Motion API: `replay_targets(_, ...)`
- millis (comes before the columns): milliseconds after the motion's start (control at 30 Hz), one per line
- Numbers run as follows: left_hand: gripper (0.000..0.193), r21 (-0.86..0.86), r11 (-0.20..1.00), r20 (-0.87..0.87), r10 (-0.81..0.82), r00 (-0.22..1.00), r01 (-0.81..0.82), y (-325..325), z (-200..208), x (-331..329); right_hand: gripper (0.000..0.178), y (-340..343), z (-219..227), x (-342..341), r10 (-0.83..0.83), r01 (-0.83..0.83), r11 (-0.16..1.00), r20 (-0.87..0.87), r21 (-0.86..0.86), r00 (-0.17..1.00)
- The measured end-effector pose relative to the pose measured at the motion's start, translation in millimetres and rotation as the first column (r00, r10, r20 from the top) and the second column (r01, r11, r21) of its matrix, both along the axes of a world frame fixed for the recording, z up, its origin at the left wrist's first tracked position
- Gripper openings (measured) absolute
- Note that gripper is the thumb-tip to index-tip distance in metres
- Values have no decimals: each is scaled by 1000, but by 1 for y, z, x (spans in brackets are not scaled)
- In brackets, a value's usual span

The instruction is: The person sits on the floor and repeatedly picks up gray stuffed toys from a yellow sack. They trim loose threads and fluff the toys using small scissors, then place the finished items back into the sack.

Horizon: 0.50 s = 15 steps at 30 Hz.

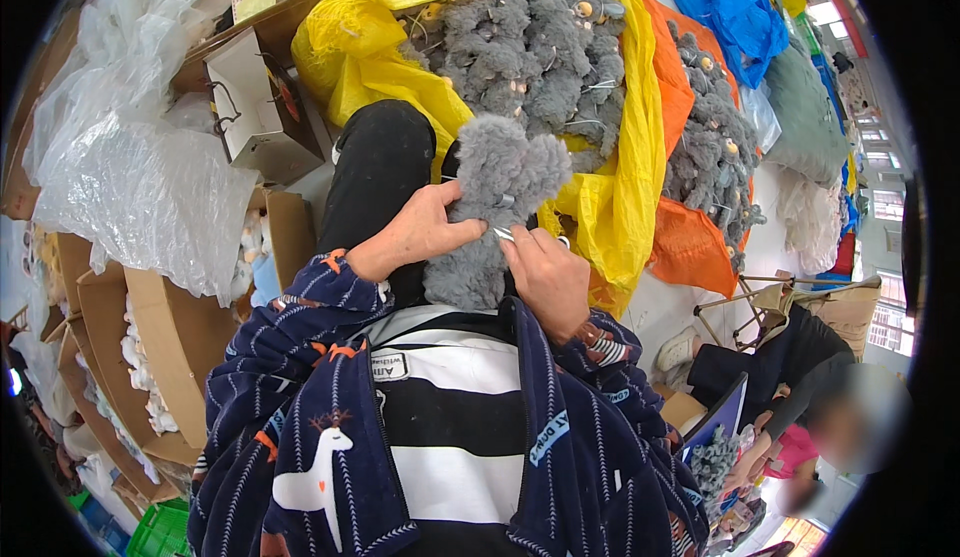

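Left hand [425, 229] has its grip clamped on one grey plush toy [490, 207]; right hand [548, 275] pinches small scissors [503, 234]. Ahead, one yellow bag [620, 157] and one orange bag [690, 242] hold many grey toys.

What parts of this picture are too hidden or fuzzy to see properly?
Head view only:
- Small metal tool in the right hand: mostly covered by its fingers, kind unclear.
- Grey plush toy: lower part behind both hands; the left hand covers its side, no face visible.
- Yellow bag of grey plush toys: bottom hidden by the pile.
- Seated person at right: blurred, cut off by the rim.
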<state>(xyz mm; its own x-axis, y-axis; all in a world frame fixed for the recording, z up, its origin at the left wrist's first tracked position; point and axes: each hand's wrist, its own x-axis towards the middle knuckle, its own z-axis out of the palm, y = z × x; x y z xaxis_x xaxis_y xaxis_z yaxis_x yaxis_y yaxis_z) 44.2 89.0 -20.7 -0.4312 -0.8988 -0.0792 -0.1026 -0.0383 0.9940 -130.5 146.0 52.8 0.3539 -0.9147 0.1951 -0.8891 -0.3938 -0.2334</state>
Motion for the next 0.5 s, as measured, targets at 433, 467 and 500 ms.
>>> replay_targets(433, 18, -26, 997, 93, 80, 992, -78, 9, -5, -11, 10, -17, 8, 1, 211, -159, 962, -235, 220, 949)
replay_targets(467, 17, -114, 988, 29, 108, 994, -104, 11, -6, -15, 9, -20, 9, 2, 225, -158, 953, -252, 258, 941)
replay_targets(500, 16, -198, 971, -38, 125, 991, -130, 12, -7, -18, 9, -23, 9, 3, 235, -152, 943, -266, 297, 935)
